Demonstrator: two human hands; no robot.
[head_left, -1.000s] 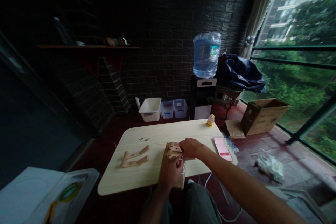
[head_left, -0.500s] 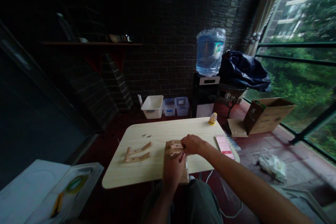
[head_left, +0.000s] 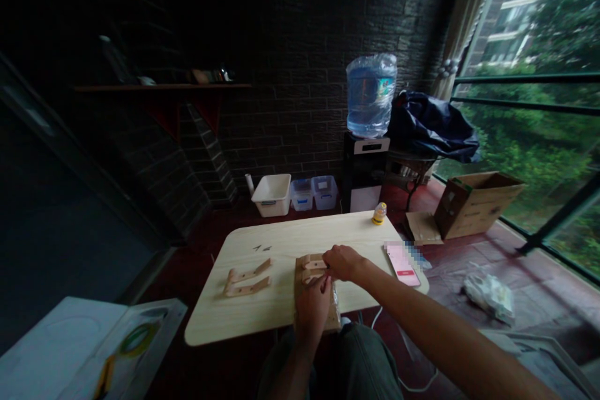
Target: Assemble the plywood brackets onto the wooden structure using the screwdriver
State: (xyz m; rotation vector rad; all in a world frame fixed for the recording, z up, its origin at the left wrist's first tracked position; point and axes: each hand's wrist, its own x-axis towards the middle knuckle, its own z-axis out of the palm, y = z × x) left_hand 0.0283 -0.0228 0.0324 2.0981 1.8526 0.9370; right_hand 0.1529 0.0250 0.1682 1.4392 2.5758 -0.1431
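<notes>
My left hand is closed, its fingertips at the near side of a small wooden piece with dark holes. Close beside it, my right hand is closed at the right end of the same piece, fingertips almost meeting those of the left. Whatever sits in the fingers is hidden. Under the hands lies a brown cardboard package, partly wrapped in clear plastic and reaching past the table's near edge. To the left rests a U-shaped wooden frame with two angled arms. Small dark pieces lie behind it.
The pale table also carries a yellow-based bottle and a phone on the right. An open white case stands at lower left. Plastic bins, a water dispenser and a cardboard box are beyond.
The camera view has shifted slightly. Both hands stay at the wooden piece with barely any movement.
</notes>
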